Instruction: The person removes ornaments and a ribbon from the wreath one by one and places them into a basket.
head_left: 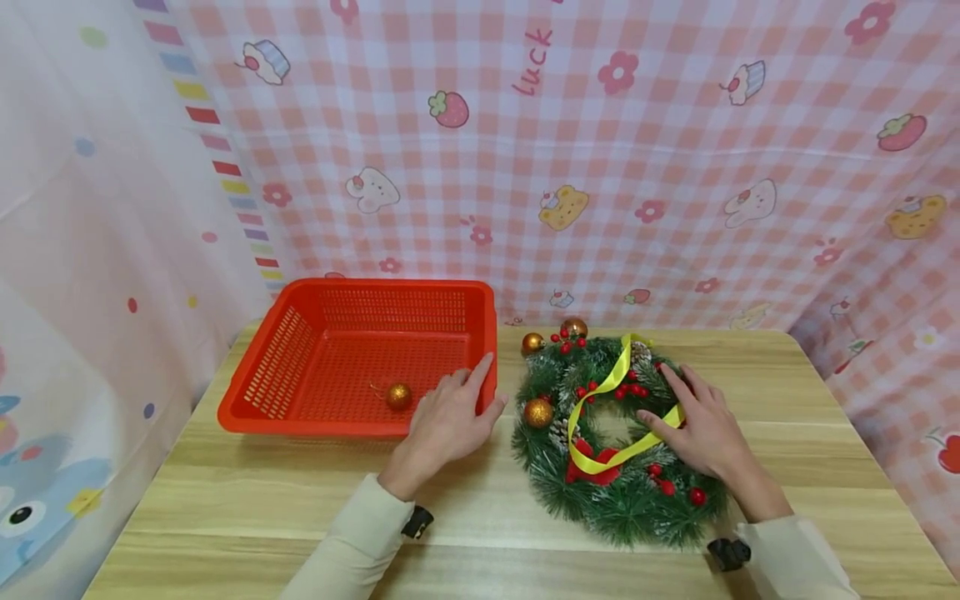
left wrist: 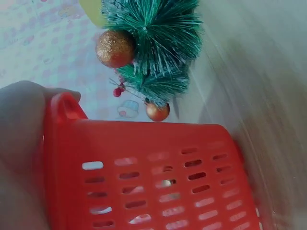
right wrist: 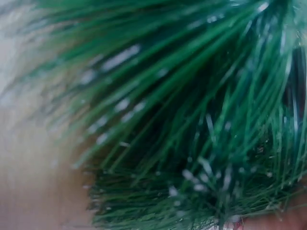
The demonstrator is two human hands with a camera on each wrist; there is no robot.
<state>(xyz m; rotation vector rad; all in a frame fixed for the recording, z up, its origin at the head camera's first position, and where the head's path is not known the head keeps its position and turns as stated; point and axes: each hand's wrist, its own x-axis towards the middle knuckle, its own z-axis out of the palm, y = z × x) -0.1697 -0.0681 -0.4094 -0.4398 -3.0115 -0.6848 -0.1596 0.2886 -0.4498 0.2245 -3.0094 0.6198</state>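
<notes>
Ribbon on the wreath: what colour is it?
The ribbon is yellow; it shows best in the head view.

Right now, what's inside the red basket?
One gold ball lies in the red basket; nothing else shows. The left hand covers the near right corner, so anything there is hidden.
</notes>
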